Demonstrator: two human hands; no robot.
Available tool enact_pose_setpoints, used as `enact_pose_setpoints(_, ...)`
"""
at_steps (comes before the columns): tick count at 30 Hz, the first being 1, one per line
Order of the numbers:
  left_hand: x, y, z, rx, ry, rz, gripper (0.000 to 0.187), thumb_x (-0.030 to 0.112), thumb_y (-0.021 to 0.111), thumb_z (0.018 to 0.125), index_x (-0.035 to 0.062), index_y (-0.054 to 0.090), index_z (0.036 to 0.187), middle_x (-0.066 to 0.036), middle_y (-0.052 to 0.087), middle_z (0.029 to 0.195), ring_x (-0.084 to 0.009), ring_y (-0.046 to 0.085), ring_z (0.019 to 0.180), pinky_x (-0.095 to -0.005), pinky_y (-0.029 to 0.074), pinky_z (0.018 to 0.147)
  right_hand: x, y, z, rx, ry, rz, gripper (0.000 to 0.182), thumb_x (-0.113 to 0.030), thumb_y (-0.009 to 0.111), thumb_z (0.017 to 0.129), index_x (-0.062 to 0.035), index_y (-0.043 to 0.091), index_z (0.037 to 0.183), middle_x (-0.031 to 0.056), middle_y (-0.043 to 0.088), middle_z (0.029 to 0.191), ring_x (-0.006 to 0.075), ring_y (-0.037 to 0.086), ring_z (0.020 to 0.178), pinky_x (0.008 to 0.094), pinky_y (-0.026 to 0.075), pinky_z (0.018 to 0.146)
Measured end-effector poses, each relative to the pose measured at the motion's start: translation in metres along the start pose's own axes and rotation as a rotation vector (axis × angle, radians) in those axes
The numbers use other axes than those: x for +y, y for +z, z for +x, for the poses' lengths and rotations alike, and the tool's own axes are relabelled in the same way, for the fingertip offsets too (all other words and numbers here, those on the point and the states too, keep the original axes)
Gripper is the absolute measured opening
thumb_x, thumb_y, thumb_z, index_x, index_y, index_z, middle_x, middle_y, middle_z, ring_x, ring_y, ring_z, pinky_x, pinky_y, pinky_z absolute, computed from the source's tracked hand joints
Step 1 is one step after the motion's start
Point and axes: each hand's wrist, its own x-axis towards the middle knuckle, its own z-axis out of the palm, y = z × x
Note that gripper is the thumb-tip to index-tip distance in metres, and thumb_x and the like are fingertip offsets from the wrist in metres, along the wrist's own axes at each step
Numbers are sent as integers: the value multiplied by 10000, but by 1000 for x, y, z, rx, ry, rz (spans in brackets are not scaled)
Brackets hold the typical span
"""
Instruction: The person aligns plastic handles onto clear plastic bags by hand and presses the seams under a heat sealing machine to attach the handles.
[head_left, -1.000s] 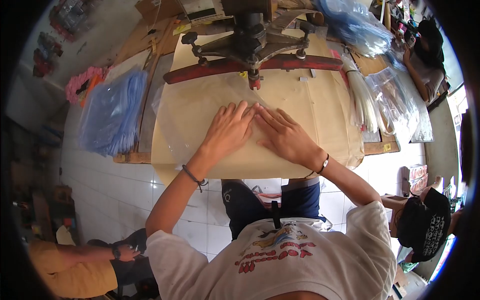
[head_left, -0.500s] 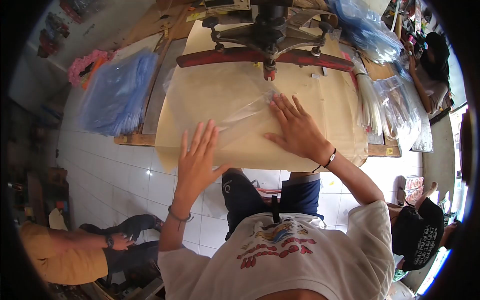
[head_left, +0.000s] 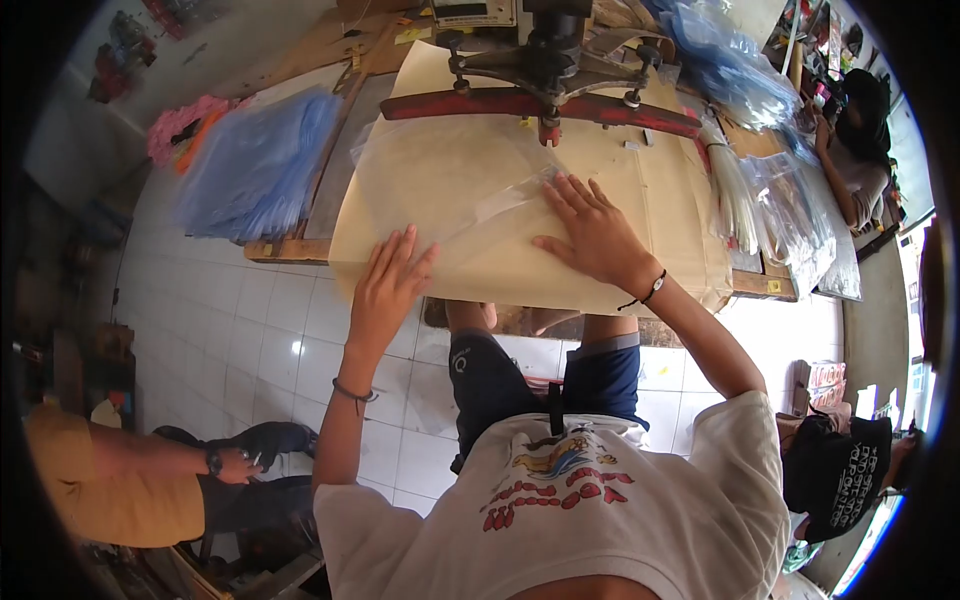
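Note:
A clear plastic sheet [head_left: 440, 175] lies over tan paper [head_left: 670, 200] on the worktable, a shiny folded strip running diagonally across it. My left hand [head_left: 390, 282] rests at the plastic's near left edge, its fingers stretched out and the thumb closer to them. Flat on the right end of the strip, my right hand [head_left: 597, 235] has its fingers extended and thumb out to the side. Just beyond my fingertips hangs a machine head with a long red bar [head_left: 450, 105] and a red-tipped middle piece [head_left: 548, 132]. Neither hand visibly grips anything.
Bluish plastic sheets [head_left: 265, 165] are stacked at the left, beside pink material [head_left: 183, 122]. To the right lie a bundle of pale strips [head_left: 733, 195] and clear plastic bags [head_left: 795, 210]. One person sits at lower left, others at right.
My left hand has moved slightly up, its thumb now drawn in toward the fingers. The right hand stays nearly in place on the plastic. The whole view has shifted a little.

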Motion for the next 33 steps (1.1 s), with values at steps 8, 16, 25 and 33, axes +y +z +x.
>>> enact_pose_setpoints(8, -16, 11, -3, 137, 83, -89, 516, 145, 763, 854, 139, 642, 1355, -73, 586, 1450, -305, 569, 1313, -444, 500, 1096, -3, -4, 0, 4, 25, 58, 771, -568, 529, 989, 40, 460, 1458, 289, 434, 1526, 427, 408, 1432, 505, 286, 1220)
enact_pose_setpoints(16, -11, 9, 15, 254, -63, -336, 250, 45, 782, 828, 56, 729, 1071, -70, 743, 1144, -296, 659, 1151, -459, 488, 1027, -5, 0, 4, 72, -54, -8, 786, -569, 569, 960, 40, 462, 1446, 274, 462, 1503, 406, 422, 1426, 514, 268, 1230)
enact_pose_setpoints(25, 56, -68, 63, 1007, -415, -120, 387, 158, 789, 879, 21, 588, 1179, -161, 608, 1212, -300, 566, 1137, -438, 442, 934, -14, -17, 13, 87, -70, 327, 239, -150, 619, 964, -96, 681, 1189, 118, 743, 1068, 280, 722, 992, 374, 579, 842)
enact_pose_setpoints(33, 182, 10, -18, 805, -246, -446, 411, 341, 709, 909, 6, 568, 1100, -293, 526, 1302, -417, 513, 1232, -484, 472, 940, -28, -44, -19, 211, 381, 1154, 236, -158, 591, 1043, 15, 669, 1186, 71, 751, 927, 122, 701, 817, 279, 563, 692)
